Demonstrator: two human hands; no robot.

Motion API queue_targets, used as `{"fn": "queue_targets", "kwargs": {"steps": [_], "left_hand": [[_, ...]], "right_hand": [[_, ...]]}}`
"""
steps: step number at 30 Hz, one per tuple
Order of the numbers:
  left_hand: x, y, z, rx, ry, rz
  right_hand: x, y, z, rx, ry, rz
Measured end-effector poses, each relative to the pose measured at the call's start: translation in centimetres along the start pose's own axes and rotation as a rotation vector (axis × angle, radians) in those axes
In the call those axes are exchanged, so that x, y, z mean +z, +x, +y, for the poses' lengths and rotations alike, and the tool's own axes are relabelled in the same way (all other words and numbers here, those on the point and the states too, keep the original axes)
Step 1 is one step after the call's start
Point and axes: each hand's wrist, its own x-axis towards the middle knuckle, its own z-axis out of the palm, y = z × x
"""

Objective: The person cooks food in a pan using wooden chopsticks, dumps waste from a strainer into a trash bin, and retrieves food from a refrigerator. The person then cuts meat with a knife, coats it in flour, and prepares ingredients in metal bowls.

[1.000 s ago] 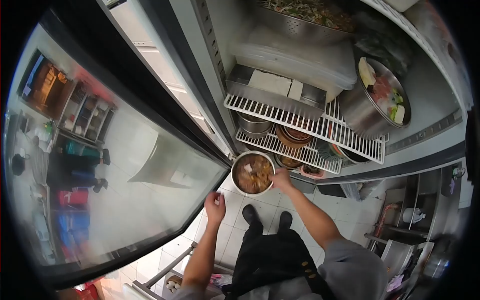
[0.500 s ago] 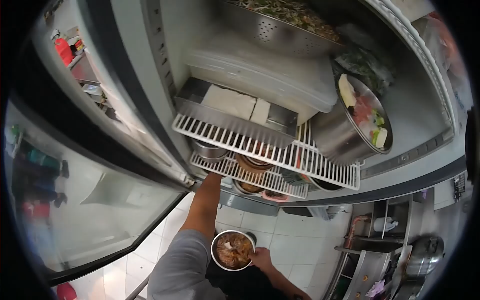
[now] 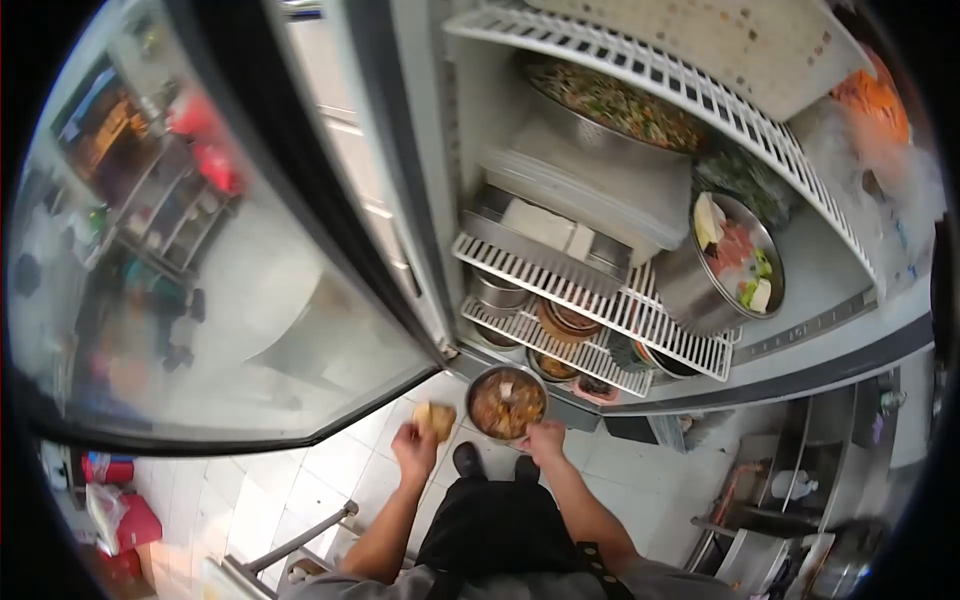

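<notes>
My right hand (image 3: pixel 543 441) grips the near rim of a round metal bowl (image 3: pixel 470 411) in front of the fridge. The bowl holds reddish-brown food (image 3: pixel 505 398) with a whitish piece on top. To its left, my left hand (image 3: pixel 414 448) is closed on a pale yellow-brown lump (image 3: pixel 436 420), too blurred for its kind to show. Beyond the bowl are the lower fridge shelves, with a metal pot (image 3: pixel 497 293), a brown bowl (image 3: pixel 568 321) and other containers.
The glass fridge door (image 3: pixel 330 330) stands open on the left. Above, a wire shelf (image 3: pixel 590 290) carries a tray of white blocks (image 3: pixel 545 224), a lidded plastic box (image 3: pixel 590 180) and a tilted metal pot (image 3: pixel 685 285). Metal racks (image 3: pixel 770 500) stand at lower right.
My left hand has come out of the lower fridge shelf and now holds the yellow-brown lump. The bowl in my right hand has moved closer to the fridge. The view has shifted.
</notes>
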Motion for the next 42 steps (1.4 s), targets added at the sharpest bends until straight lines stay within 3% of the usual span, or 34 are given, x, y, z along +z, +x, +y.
{"fn": "queue_targets", "kwargs": {"steps": [2, 4, 6, 7, 8, 9, 11, 18, 23, 29, 31, 33, 34, 35, 36, 37, 38, 39, 40, 42], "left_hand": [[-5.3, -4.2, -2.8, -0.038, 0.094, 0.054], [-9.5, -8.4, -3.7, -0.250, 0.156, 0.096], [-13.0, -12.1, -4.9, -0.251, 0.222, 0.118], [-14.3, -14.4, -4.7, -0.332, 0.209, 0.166], [-15.8, -16.4, -4.1, -0.427, 0.186, 0.248], [-17.0, -18.8, -3.3, -0.448, 0.213, 0.327], [-18.9, -21.9, -2.7, -0.524, 0.228, 0.489], [-18.5, -26.0, -3.5, -0.712, 0.070, 0.845], [-22.1, -25.4, -5.7, -0.694, 0.029, 0.951], [-32.8, -21.6, -9.7, -0.616, 0.083, 1.020], [-37.8, -20.4, -10.1, -0.595, 0.056, 1.099], [-42.6, -18.7, -11.6, -0.500, 0.056, 1.274], [-45.2, -18.1, -11.9, -0.499, 0.060, 1.287], [-48.1, -17.7, -12.1, -0.536, 0.096, 1.369], [-50.4, -17.5, -12.4, -0.578, 0.135, 1.441], [-52.3, -17.1, -13.5, -0.591, 0.143, 1.434], [-53.9, -16.7, -15.2, -0.575, 0.234, 1.596], [-55.1, -16.6, -17.1, -0.555, 0.330, 1.758], [-56.1, -16.6, -19.2, -0.568, 0.342, 1.761], [-56.2, -16.8, -23.0, -0.682, 0.467, 1.816]], "right_hand": [[2.5, 2.1, -2.7, 0.041, 0.096, -0.277], [6.1, 2.4, -5.3, -0.012, 0.144, -0.182], [8.1, 5.5, -6.1, 0.061, 0.192, -0.273], [9.2, 19.4, 1.0, 0.045, 0.320, -0.576], [8.8, 20.6, 1.5, -0.396, 0.156, -0.773], [9.4, 16.7, -3.6, -0.050, 0.319, -0.727], [11.1, 9.9, -6.9, -0.125, 0.236, -0.607], [11.9, 9.2, -8.0, -0.215, 0.008, -0.512], [13.2, 9.0, -7.9, -0.372, -0.145, -0.427], [17.5, 6.9, -1.3, -0.606, -0.435, -0.266], [20.5, 4.5, 3.9, -0.693, -0.630, -0.343], [25.9, 0.1, 12.1, -0.894, -0.745, -0.756], [28.6, -10.5, 14.8, -1.070, -0.812, -1.108], [30.4, -21.8, 14.3, -1.402, -1.000, -1.597], [32.5, -28.4, 16.0, -1.676, -0.804, -1.863], [35.5, -31.7, 18.4, -1.851, -0.598, -2.001], [38.4, -32.8, 19.8, -1.961, -0.831, -2.009], [40.9, -32.5, 21.1, -2.228, -1.210, -1.745], [42.9, -32.1, 21.6, -2.318, -1.615, -1.486], [46.8, -25.9, 23.0, -2.388, -1.868, -1.480]]}}
